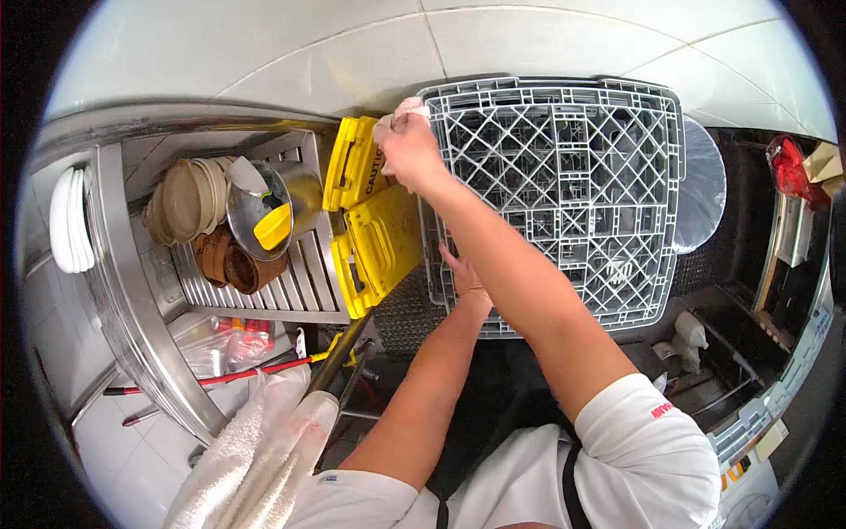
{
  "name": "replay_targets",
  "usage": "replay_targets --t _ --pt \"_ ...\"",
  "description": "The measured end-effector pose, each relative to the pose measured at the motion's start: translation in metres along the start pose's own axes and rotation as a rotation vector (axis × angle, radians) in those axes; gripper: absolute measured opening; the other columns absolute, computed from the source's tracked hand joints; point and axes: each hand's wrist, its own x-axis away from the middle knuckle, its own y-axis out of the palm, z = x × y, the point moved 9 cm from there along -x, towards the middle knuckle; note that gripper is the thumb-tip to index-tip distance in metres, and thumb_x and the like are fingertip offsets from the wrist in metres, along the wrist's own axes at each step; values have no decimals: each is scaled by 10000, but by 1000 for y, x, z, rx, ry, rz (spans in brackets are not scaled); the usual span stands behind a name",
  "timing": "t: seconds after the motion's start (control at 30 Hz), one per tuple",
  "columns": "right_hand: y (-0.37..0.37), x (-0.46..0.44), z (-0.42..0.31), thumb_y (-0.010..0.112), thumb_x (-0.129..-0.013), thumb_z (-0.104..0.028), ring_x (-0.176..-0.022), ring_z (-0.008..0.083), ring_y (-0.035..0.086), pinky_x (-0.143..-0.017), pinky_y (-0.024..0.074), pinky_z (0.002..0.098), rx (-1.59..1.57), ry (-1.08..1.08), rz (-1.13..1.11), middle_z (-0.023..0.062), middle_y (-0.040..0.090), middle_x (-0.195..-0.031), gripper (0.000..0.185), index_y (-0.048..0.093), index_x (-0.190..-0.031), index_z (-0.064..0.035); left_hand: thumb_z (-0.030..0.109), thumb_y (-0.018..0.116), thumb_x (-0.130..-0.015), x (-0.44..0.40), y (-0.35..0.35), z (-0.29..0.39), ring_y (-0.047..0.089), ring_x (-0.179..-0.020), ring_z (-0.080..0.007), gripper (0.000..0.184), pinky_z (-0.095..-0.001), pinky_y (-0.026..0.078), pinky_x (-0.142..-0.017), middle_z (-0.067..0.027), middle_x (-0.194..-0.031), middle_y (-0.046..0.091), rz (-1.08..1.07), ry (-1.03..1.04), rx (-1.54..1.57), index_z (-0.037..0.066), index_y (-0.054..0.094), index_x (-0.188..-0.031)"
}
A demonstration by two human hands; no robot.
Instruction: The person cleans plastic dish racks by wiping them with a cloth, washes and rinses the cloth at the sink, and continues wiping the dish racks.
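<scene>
A pinkish-white cloth (412,107) is bunched in my right hand (407,145), whose fingers are closed round it at the far left corner of a grey plastic lattice crate (564,212). The crate seems to be the top of a stack. Lower down, my left hand (469,284) lies against the crate's left edge, fingers stretched out, partly hidden by my right forearm. Just left of my right hand stands a yellow caution sign (379,242).
On a slatted metal rack (304,295) at left sit a steel pot (304,198), stacked beige bowls (187,201) and brown bowls (251,267). White towels (264,441) hang nearer me. A plastic-wrapped round thing (702,185) is behind the crate's right side. A tiled wall (546,40) rises beyond.
</scene>
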Motion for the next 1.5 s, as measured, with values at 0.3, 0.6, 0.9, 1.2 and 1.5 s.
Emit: replay_targets --t 0.3,0.6,0.9,1.2,1.5 --pt "9 -9 -2 618 -876 -26 -462 218 528 -382 394 377 -325 -15 3 109 630 -802 155 582 -1027 -31 593 529 -922 -9 -47 10 19 -1552 -472 901 -732 118 -1149 -201 -1688 121 -134 -59 -45 140 216 -1636" --pt "-11 -20 18 635 -907 -240 -849 343 615 -732 496 427 225 22 32 220 654 -979 297 638 -1097 -11 624 541 -904 -5 -44 9 25 -1545 -477 937 -727 88 -1159 -198 -1679 154 -103 -66 -135 146 209 -1637" --pt "-98 88 -21 679 -926 -405 -1052 435 683 -895 537 493 637 -112 11 206 746 -958 402 735 -985 -12 653 641 -818 -8 -80 15 7 -1547 -500 964 -717 75 -1164 -304 -1662 118 -114 -176 -11 136 331 -1570" --pt "-102 23 -50 648 -931 -282 -1518 420 247 -1205 178 658 1316 -655 419 182 386 -1599 535 578 -1414 -63 819 601 -790 -11 -99 19 29 -1548 -509 934 -713 92 -1157 -384 -1643 81 -93 -183 -20 85 557 -1366" --pt "-224 18 -90 698 -844 -197 -1083 318 665 -973 516 464 1069 -803 272 109 721 -1128 229 745 -1025 -65 806 611 -803 -11 -102 20 -94 -1557 -484 946 -684 57 -1180 -370 -1659 -23 -123 -209 48 78 544 -1403"
